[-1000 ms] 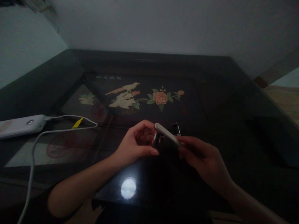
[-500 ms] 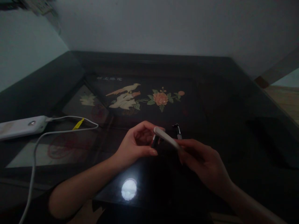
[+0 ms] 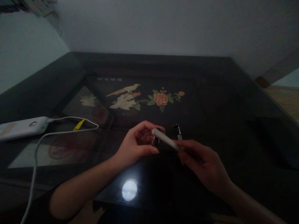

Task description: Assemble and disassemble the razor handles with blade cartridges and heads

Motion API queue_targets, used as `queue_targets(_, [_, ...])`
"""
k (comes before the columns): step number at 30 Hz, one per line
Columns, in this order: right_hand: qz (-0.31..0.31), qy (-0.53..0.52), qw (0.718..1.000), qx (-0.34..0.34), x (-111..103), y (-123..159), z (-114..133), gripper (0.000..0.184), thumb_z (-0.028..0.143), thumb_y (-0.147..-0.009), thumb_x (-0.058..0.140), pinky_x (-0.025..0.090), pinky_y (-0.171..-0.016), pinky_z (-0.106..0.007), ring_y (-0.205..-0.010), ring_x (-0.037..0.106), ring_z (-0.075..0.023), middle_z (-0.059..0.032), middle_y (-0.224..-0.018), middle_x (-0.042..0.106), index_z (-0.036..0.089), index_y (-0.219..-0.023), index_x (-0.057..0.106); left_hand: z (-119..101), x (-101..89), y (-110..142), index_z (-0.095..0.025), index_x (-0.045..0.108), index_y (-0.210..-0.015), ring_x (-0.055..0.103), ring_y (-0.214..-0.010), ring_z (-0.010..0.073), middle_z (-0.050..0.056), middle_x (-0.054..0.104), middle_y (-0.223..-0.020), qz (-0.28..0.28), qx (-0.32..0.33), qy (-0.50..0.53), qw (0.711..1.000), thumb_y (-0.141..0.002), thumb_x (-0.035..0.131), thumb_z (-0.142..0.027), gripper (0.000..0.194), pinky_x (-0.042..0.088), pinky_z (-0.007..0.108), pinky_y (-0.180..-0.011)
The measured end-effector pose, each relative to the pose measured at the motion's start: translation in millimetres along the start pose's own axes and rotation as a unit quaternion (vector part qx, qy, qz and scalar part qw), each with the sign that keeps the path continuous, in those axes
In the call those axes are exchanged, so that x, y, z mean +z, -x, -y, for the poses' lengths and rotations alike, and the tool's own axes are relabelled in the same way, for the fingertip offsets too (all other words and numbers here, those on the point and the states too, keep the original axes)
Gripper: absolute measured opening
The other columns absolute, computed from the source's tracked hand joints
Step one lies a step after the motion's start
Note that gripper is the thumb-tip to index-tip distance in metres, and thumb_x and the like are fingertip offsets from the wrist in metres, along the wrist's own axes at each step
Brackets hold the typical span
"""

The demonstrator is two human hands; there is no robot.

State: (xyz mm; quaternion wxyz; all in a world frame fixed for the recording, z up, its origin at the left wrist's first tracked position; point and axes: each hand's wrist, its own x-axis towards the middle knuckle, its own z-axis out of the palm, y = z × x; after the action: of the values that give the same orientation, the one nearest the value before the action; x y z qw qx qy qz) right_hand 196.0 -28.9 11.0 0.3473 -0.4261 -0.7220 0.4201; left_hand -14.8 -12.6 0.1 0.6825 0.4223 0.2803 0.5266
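Note:
My right hand [image 3: 201, 163] is closed on a slim white stick-like tool [image 3: 165, 139], its far end pointing up and left. My left hand [image 3: 137, 143] is curled, thumb and fingers pinching a small dark part [image 3: 155, 140] right under the tool's tip. Both hands hover close together above the dark glass table top [image 3: 221, 102]. A small dark metal piece [image 3: 177, 130] lies on the glass just beyond my right fingers. The room is dim and the small parts are hard to make out.
A white power bank [image 3: 22, 127] lies at the left with a white cable [image 3: 42, 138] looping toward me and a yellow tag [image 3: 78, 124]. Bird and flower inlay [image 3: 140, 96] shows under the glass. A round light reflection [image 3: 129, 189] sits near the front edge.
The white tool's tip has dipped slightly toward my left fingers. Both hands stay in nearly the same place.

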Motion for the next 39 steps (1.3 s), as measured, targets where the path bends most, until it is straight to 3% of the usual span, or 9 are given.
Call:
queue_targets(4, [0.045,-0.002,0.999,-0.021,-0.1,0.6,4.7,0.026,0.016,-0.086,0.058,0.048,-0.052,-0.018,-0.057,0.062,-0.0098,0.0015,-0.076,0.072,0.024,-0.108,0.069,-0.2,-0.1,-0.3,-0.017,0.066,-0.092,0.056,-0.064,0.0075,0.002,0.067,-0.087,-0.014,0.010,-0.013,1.000,-0.054,0.090,-0.025,0.045,0.046,0.016,-0.059])
queue_targets(12, [-0.015,0.007,1.000,0.019,-0.3,-0.5,-2.4,0.024,0.021,-0.088,0.055,0.044,-0.049,-0.020,-0.057,0.058,-0.0114,0.0004,-0.073,0.068,0.024,-0.108,0.068,-0.7,0.5,-0.1,-0.016,0.064,-0.083,0.056,-0.060,0.0071,-0.002,0.064,-0.073,-0.001,-0.001,-0.004,1.000,-0.050,0.091,-0.018,0.042,0.045,0.014,-0.054])
queue_targets(19, [0.091,-0.046,0.994,0.026,0.0,1.1,4.3,0.025,0.020,-0.088,0.055,0.038,-0.045,-0.018,-0.050,0.049,-0.0087,0.0035,-0.059,0.055,0.023,-0.108,0.069,-1.2,-1.2,0.1,-0.017,0.067,-0.091,0.056,-0.062,0.0065,0.001,0.067,-0.083,-0.007,0.030,-0.015,0.999,-0.054,0.089,-0.020,0.043,0.045,0.014,-0.057])
queue_targets(25, [-0.002,-0.068,0.995,0.070,2.3,-0.2,0.2,0.022,0.023,-0.088,0.054,0.041,-0.047,-0.019,-0.054,0.053,-0.0102,0.0009,-0.065,0.059,0.021,-0.106,0.068,-3.2,-1.4,1.0,-0.015,0.063,-0.080,0.056,-0.058,0.0081,-0.002,0.063,-0.068,-0.004,-0.014,-0.025,1.000,-0.048,0.092,-0.023,0.044,0.045,0.016,-0.054])
queue_targets(30, [0.048,-0.044,0.997,0.037,1.2,1.2,1.9,0.023,0.021,-0.088,0.055,0.039,-0.048,-0.019,-0.053,0.050,-0.0097,0.0027,-0.063,0.057,0.023,-0.106,0.069,-1.8,-2.0,-0.9,-0.016,0.065,-0.086,0.059,-0.064,0.0092,0.003,0.070,-0.087,-0.028,0.016,-0.047,0.998,-0.049,0.091,-0.024,0.045,0.046,0.017,-0.056])
queue_targets(33, [0.083,-0.039,0.996,0.017,-0.1,0.8,5.0,0.023,0.020,-0.088,0.056,0.038,-0.047,-0.019,-0.051,0.048,-0.0089,0.0040,-0.061,0.056,0.025,-0.106,0.069,-2.6,-1.1,-1.8,-0.017,0.067,-0.090,0.061,-0.067,0.0094,0.003,0.071,-0.088,-0.011,0.024,-0.034,0.999,-0.054,0.089,-0.021,0.043,0.047,0.016,-0.058])
queue_targets(39, [0.001,-0.039,0.998,0.047,2.2,1.4,-0.1,0.022,0.021,-0.089,0.054,0.041,-0.050,-0.020,-0.057,0.053,-0.0105,0.0019,-0.070,0.061,0.025,-0.107,0.067,-2.3,-0.7,0.2,-0.016,0.066,-0.085,0.061,-0.064,0.0083,0.000,0.071,-0.078,0.004,0.015,-0.032,0.999,-0.055,0.089,-0.020,0.038,0.045,0.015,-0.057])
